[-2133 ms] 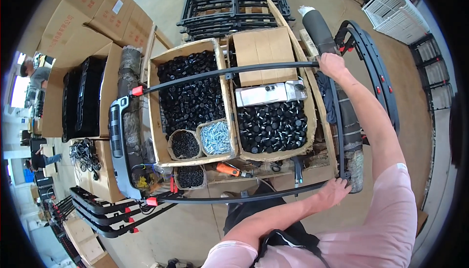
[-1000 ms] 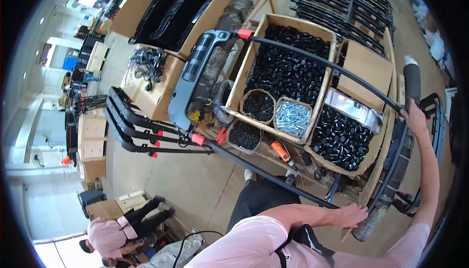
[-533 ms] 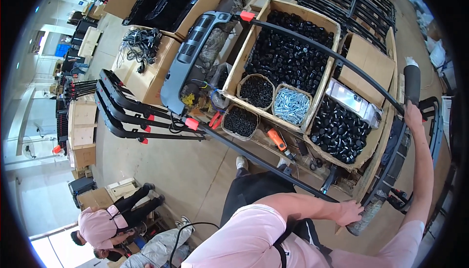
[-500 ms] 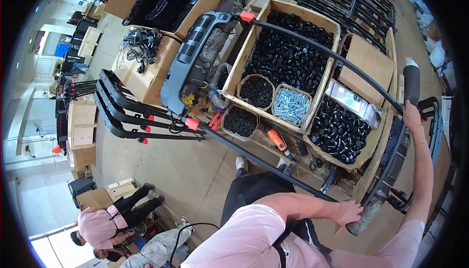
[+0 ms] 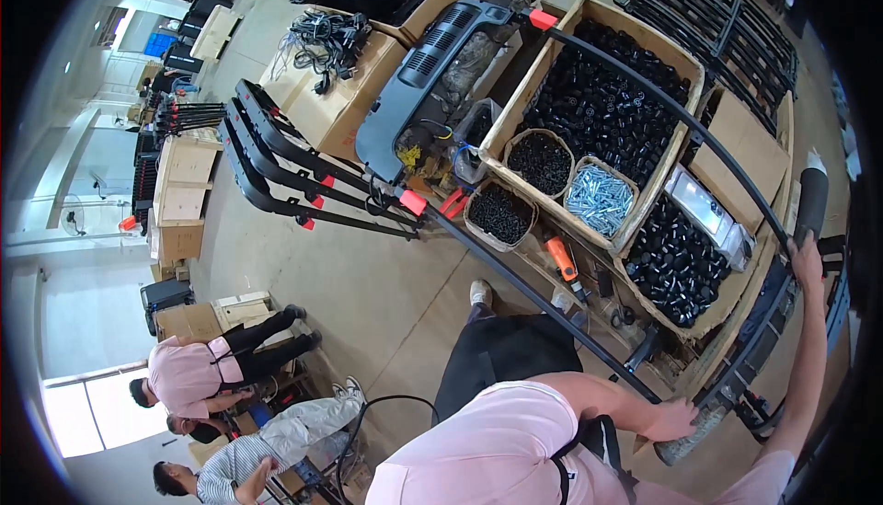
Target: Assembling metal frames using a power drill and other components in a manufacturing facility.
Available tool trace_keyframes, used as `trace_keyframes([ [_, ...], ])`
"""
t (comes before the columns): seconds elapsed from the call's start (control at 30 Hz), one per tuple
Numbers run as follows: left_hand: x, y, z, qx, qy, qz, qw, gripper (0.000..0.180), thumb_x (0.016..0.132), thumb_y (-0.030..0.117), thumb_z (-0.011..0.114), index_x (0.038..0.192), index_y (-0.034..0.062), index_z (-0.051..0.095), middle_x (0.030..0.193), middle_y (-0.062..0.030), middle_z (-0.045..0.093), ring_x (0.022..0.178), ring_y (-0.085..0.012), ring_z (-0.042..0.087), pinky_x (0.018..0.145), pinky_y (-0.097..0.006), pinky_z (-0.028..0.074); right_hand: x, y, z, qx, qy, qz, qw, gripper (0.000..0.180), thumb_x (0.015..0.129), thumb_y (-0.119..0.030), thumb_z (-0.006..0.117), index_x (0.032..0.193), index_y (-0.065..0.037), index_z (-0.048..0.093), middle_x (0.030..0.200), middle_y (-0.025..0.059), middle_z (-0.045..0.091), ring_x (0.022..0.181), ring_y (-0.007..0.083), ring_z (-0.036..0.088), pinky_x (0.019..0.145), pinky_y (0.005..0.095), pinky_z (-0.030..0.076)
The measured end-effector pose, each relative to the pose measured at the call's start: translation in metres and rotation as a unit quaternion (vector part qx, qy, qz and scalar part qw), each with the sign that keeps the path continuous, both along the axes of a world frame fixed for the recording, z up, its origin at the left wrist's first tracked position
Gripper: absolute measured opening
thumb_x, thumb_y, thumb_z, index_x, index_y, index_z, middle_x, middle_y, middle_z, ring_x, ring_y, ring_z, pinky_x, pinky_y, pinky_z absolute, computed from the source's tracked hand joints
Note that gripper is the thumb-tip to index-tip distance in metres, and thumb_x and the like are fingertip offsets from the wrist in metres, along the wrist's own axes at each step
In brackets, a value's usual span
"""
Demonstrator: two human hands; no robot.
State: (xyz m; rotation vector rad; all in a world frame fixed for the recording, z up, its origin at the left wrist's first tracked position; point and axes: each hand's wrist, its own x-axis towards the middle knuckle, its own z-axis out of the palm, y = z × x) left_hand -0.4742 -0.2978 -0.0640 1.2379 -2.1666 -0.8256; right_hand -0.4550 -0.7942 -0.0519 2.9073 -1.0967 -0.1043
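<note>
Nearest, low in view: left hand (image 5: 674, 418) closed round the near end of a black U-shaped tube frame (image 5: 552, 303), just where the near rail meets the grey foam-wrapped crossbar (image 5: 688, 441). Right hand (image 5: 808, 261) farther out on the right, fingers wrapped on the frame's other corner, just below a dark foam grip (image 5: 811, 203). Both arms in pink sleeves, stretched; black trousers and one shoe show on the concrete floor (image 5: 368, 293) betw. the rails.

Near rail runs up-left from the left hand to an orange clip (image 5: 413, 202); far rail arcs over the boxes to a 2nd orange clip (image 5: 543, 19). Frame hangs above the cardboard boxes, not resting on them as far as can be seen.

Under it: orange-handled tool (image 5: 561, 258) at the near edge of the box row, round basket of black screws (image 5: 498, 214), basket of silver screws (image 5: 599, 200), big cardboard box of black plastic parts (image 5: 602, 105).

Left of these: grey console panel (image 5: 425, 82), stack of black frames w. red tags (image 5: 285, 169).

Far: cable bundle (image 5: 326, 34) on a carton.

Bottom-left, well apart: other persons, crouched on the floor.
</note>
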Motion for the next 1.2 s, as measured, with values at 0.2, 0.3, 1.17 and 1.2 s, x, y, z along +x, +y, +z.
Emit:
trace_keyframes([
  [0.2,0.020,-0.011,0.016,-0.032,0.003,-0.127,0.991,0.038,0.086,0.027,0.072,0.114,0.0028,0.066,0.126,-0.0246,0.063,0.111,-0.0418,0.068,0.088,-0.050,0.058,-0.055,-0.059,-0.018,-0.089,-0.041,0.158,0.983,0.054,0.105,-0.033,0.058,0.135,0.012,0.054,0.111,0.0365,0.070,0.106,0.0523,0.068,0.092,0.0577,0.053],
  [0.3,0.017,-0.007,0.001,0.025,-0.003,-0.095,0.995,0.042,0.083,0.028,0.076,0.113,0.0006,0.066,0.122,-0.0227,0.066,0.110,-0.0406,0.070,0.090,-0.050,0.059,-0.008,-0.041,-0.037,0.019,-0.010,-0.097,0.995,0.053,0.103,-0.024,0.059,0.144,0.009,0.050,0.118,0.0362,0.069,0.113,0.0515,0.066,0.097,0.0541,0.054],
  [1.17,0.022,-0.016,0.030,-0.046,0.060,-0.133,0.988,0.031,0.088,0.021,0.075,0.107,0.0029,0.059,0.106,-0.0189,0.064,0.090,-0.0358,0.073,0.074,-0.046,0.062,-0.002,0.031,0.083,0.073,0.105,-0.149,0.981,0.049,0.095,-0.040,0.066,0.115,0.005,0.064,0.114,0.0300,0.073,0.108,0.0490,0.071,0.097,0.0510,0.057],
  [1.2,0.030,-0.017,0.030,-0.001,0.044,-0.116,0.992,0.033,0.088,0.022,0.076,0.108,0.0029,0.058,0.106,-0.0188,0.064,0.090,-0.0354,0.074,0.074,-0.046,0.062,0.013,0.037,0.087,0.148,0.038,-0.029,0.988,0.047,0.094,-0.035,0.064,0.117,0.006,0.063,0.114,0.0304,0.073,0.109,0.0482,0.071,0.098,0.0506,0.057],
])
